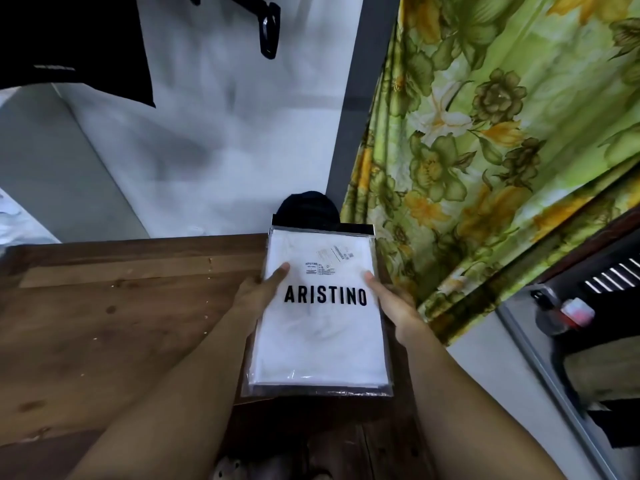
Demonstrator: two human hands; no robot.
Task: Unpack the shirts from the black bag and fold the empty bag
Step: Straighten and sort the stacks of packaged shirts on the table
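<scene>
A white shirt (pixel 322 334) folded flat in a clear plastic sleeve, with ARISTINO printed in black, is held level over the right end of a wooden table (pixel 104 323). My left hand (pixel 258 292) grips its left edge with the thumb on top. My right hand (pixel 393 304) grips the right edge the same way; the fingers of both are hidden underneath. Just beyond the package's far edge a dark rounded shape (pixel 308 209) shows, possibly part of the black bag; whatever lies under the package is hidden.
A green floral curtain (pixel 485 150) hangs close on the right. A white wall (pixel 214 133) stands behind the table, with a black garment (pixel 69 46) hanging at the top left. A grey ledge with small items (pixel 561 317) is at the lower right.
</scene>
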